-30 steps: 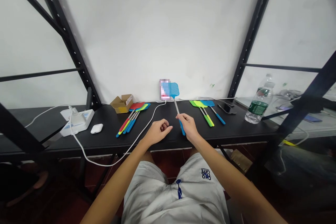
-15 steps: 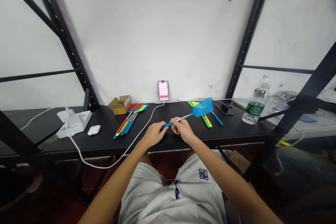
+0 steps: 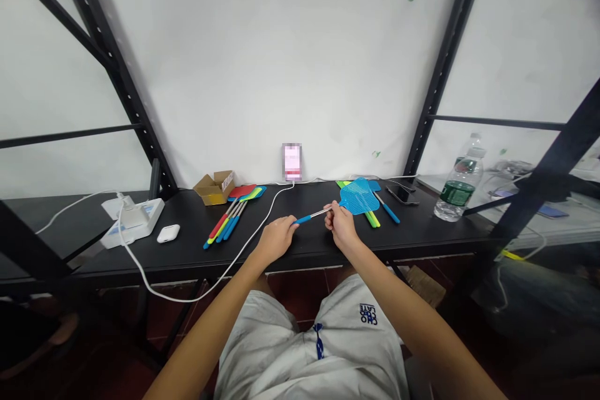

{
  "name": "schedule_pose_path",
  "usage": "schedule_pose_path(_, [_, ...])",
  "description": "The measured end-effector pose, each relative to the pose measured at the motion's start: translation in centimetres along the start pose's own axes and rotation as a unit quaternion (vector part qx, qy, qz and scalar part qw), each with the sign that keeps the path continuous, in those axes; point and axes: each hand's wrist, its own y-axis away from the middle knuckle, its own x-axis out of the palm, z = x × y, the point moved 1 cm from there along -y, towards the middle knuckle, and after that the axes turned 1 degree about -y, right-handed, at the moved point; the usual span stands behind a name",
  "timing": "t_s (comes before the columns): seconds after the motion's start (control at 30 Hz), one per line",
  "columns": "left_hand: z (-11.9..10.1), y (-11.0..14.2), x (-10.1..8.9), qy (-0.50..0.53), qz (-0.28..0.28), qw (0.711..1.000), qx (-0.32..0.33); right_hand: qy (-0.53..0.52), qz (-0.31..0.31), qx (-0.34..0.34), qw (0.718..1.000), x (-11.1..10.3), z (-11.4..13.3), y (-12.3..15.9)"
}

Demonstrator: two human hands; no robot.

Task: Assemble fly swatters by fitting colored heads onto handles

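Between my hands lies a blue fly swatter (image 3: 360, 196) with a perforated head and a thin metal shaft. My left hand (image 3: 277, 235) is closed around the end of its blue handle. Close to the head, my right hand (image 3: 340, 223) pinches the metal shaft. Behind the held head, green-yellow swatters (image 3: 372, 219) and another blue-handled swatter (image 3: 390, 212) rest on the table, partly covered. To the left lies a group of red, yellow and blue swatters (image 3: 233, 215), their handles toward me.
On the black table (image 3: 187, 256) stand an open cardboard box (image 3: 214, 190), a white power strip (image 3: 135, 223) and a white earbud case (image 3: 168, 234). A phone (image 3: 292, 162) leans on the wall, its white cable crossing the table. Another phone (image 3: 402, 194) and water bottles (image 3: 454, 197) are at right.
My right hand has moved right along the shaft, from near the handle to near the head. The swatter's head has turned flatter toward me and sits slightly lower.
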Motion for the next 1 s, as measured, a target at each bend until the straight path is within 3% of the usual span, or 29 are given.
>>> schedule_pose_path(0.27, [0.3, -0.4, 0.0, 0.010, 0.038, 0.999, -0.024, -0.016, -0.016, -0.001, 1.000, 0.0, -0.2, -0.1])
schedule_pose_path(0.43, [2.0, -0.5, -1.4, 0.116, 0.108, 0.987, -0.002, -0.031, -0.054, -0.007, 0.998, -1.2, 0.2, -1.2])
schedule_pose_path(0.5, [3.0, -0.4, -2.0, 0.124, 0.118, 0.985, -0.021, -0.035, -0.078, -0.009, 0.996, -2.0, 0.7, -1.9])
schedule_pose_path(0.63, [3.6, -0.2, -2.0, 0.008, 0.037, 0.994, -0.105, -0.025, -0.103, -0.018, 0.994, -2.9, 1.3, -2.6])
schedule_pose_path(0.73, [2.8, -0.1, -1.2, -0.104, -0.011, 0.983, -0.154, 0.021, -0.051, -0.006, 0.998, -2.5, 1.2, -2.1])
schedule_pose_path(0.87, [2.1, -0.1, -0.5, -0.186, -0.027, 0.967, -0.174, 0.083, 0.029, 0.021, 0.996, -1.3, 0.6, -1.1])
schedule_pose_path(1.0, [1.9, 0.1, -0.7, -0.191, -0.084, 0.965, -0.157, 0.103, 0.057, 0.022, 0.993, -0.7, 0.4, -0.5])
